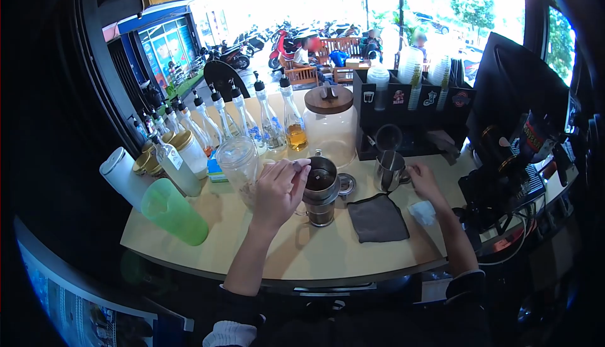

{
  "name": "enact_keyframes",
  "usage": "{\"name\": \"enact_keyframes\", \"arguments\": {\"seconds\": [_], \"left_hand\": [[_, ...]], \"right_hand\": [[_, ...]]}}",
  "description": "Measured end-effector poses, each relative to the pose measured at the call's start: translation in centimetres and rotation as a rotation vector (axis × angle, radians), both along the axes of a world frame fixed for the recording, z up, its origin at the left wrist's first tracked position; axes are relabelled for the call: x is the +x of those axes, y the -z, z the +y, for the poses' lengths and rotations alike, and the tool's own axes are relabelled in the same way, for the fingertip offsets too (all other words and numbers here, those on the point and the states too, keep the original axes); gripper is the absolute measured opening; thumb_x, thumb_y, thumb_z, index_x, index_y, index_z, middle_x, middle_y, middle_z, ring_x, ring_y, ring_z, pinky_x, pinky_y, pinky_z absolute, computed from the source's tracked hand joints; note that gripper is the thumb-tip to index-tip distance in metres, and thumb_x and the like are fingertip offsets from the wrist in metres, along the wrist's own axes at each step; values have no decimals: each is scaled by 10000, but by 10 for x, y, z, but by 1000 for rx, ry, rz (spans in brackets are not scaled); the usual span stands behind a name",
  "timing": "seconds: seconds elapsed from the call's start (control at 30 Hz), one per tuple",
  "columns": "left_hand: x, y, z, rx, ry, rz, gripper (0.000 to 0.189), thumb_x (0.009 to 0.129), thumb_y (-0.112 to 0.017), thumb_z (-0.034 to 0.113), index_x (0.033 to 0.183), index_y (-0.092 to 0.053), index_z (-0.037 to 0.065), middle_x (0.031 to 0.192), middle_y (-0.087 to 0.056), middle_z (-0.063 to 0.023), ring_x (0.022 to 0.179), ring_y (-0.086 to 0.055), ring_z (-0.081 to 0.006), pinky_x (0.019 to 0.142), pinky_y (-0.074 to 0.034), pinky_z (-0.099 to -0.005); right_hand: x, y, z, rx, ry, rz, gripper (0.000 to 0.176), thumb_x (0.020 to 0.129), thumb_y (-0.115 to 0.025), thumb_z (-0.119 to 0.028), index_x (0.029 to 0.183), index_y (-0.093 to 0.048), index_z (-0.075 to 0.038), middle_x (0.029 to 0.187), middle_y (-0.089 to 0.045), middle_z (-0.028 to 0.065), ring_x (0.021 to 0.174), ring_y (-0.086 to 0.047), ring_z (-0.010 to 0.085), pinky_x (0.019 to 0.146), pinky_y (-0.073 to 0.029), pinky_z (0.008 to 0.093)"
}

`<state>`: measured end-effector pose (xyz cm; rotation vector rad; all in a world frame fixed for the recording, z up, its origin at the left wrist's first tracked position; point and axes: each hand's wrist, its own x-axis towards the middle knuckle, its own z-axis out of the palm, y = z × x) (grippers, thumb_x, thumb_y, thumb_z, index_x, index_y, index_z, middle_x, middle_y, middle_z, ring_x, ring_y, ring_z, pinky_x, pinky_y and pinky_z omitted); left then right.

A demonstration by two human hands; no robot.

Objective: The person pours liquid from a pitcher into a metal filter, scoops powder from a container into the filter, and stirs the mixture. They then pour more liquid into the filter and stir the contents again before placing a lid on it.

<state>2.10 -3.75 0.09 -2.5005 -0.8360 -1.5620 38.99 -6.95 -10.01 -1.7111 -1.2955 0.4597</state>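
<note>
My left hand (282, 190) is closed at the rim of a dark metal cup (322, 182), with its fingertips pinched on a small grey piece. The cup stands on a glass (322, 213) on the counter. My right hand (423, 180) is at the handle of a steel pitcher (389, 172), its fingers closed round the handle. Between the two hands lie a round metal lid (345, 184) and a folded grey cloth (378, 218). A crumpled white tissue (423, 213) is beside my right forearm.
A green jug (174, 212), a clear lidded jar (239, 165) and several pump bottles (273, 126) stand on the left. Behind is a big glass jar with a wooden lid (329, 100). A black cup rack (413, 110) and dark machine (504, 183) are right. People sit outside.
</note>
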Motion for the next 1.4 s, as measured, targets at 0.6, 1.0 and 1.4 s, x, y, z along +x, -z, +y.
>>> {"name": "enact_keyframes", "arguments": {"seconds": [0.6,1.0,1.4], "left_hand": [[-14,3,15,-80,74,-282,117,830,-696,109,909,-676,26,747,-676,-83,632,-644,-147,585,-495,-275],[-13,-9,22,-118,173,-299,101,816,-700,83,903,-675,38,705,-660,-69,597,-628,-129,552,-484,-266],[-14,-6,27,-122,208,-277,108,814,-703,81,913,-679,46,689,-646,-67,584,-623,-122,541,-477,-258]], "right_hand": [[-39,-17,2,445,-267,535,166,951,-554,-163,819,-489,-87,732,-492,-48,681,-440,28,626,-367,210],[-110,-127,-13,397,-345,395,144,896,-631,-89,819,-520,-38,734,-579,-14,644,-520,4,581,-434,179],[-140,-152,0,306,-381,266,218,866,-645,-59,765,-452,-50,639,-454,-69,587,-406,-32,487,-307,156]]}}
